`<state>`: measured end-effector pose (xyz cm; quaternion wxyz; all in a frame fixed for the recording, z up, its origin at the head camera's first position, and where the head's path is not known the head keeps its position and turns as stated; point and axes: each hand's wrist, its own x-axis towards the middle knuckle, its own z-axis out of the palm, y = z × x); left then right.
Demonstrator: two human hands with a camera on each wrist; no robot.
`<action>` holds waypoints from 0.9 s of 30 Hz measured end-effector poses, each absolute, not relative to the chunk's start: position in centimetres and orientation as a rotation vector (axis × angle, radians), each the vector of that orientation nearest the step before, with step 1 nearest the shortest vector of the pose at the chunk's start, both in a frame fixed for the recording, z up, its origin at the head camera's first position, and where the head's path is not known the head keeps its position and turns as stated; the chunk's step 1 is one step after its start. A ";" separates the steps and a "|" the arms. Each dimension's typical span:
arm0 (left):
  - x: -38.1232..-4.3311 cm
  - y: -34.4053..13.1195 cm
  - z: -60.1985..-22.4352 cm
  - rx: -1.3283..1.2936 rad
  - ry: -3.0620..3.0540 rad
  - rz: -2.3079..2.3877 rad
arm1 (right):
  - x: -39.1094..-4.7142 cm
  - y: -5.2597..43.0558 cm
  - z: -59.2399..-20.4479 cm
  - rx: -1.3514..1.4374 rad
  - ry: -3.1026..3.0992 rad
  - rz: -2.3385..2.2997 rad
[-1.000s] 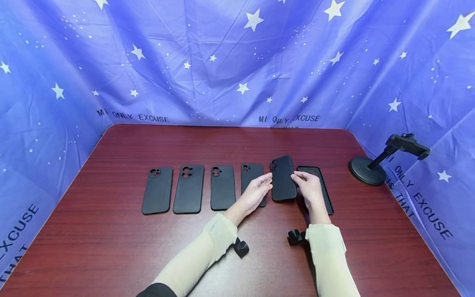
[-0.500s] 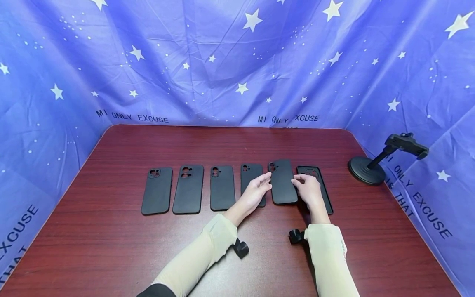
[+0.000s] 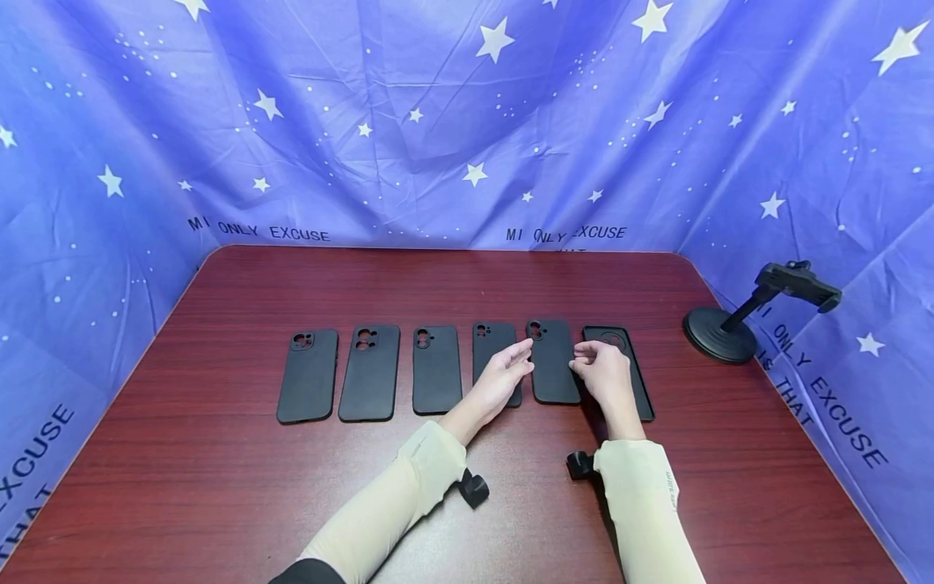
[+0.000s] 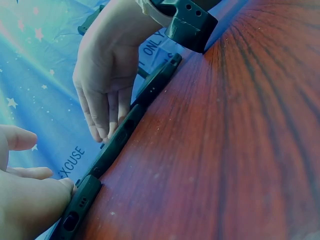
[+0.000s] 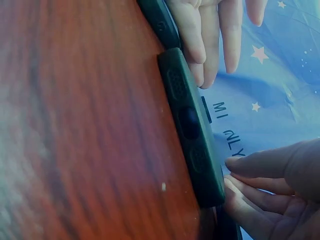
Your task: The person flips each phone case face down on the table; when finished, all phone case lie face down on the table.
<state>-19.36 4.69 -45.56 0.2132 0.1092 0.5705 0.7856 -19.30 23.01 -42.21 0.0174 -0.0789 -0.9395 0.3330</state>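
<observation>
A black phone case (image 3: pixel 553 369) lies back side up on the table, with a camera cutout at its upper left. Along its left edge my left hand (image 3: pixel 498 381) holds its fingers extended, overlapping the neighbouring phone case (image 3: pixel 496 339). At the right edge is my right hand (image 3: pixel 606 375), fingers loosely bent and gripping nothing. The right wrist view shows the case's bottom edge (image 5: pixel 192 127) flat along the table, with the right fingertips (image 5: pixel 231 164) close beside it. Partly behind the right hand, another phone case (image 3: pixel 642 393) lies hollow side up.
Further left in the row are more black phone cases: one at the far left (image 3: pixel 308 381), a second (image 3: pixel 370 381) and a third (image 3: pixel 438 377). A black phone stand (image 3: pixel 722 334) is at the right edge of the reddish table (image 3: pixel 467 284). A starry blue curtain (image 3: pixel 409 162) surrounds the table.
The phone case, tilted up in the right hand a second ago, has come down flat into the row. The right fingers have let go of its edge. The left hand has barely moved.
</observation>
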 end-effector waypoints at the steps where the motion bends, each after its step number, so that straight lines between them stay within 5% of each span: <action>1: -19.4 4.7 -45.6 0.306 1.585 2.179 | -19.3 23.0 -42.2 -0.242 -2.918 1.035; 27: -19.3 8.2 -43.5 0.569 1.995 1.817 | -18.9 30.1 -42.4 -0.412 -2.542 1.357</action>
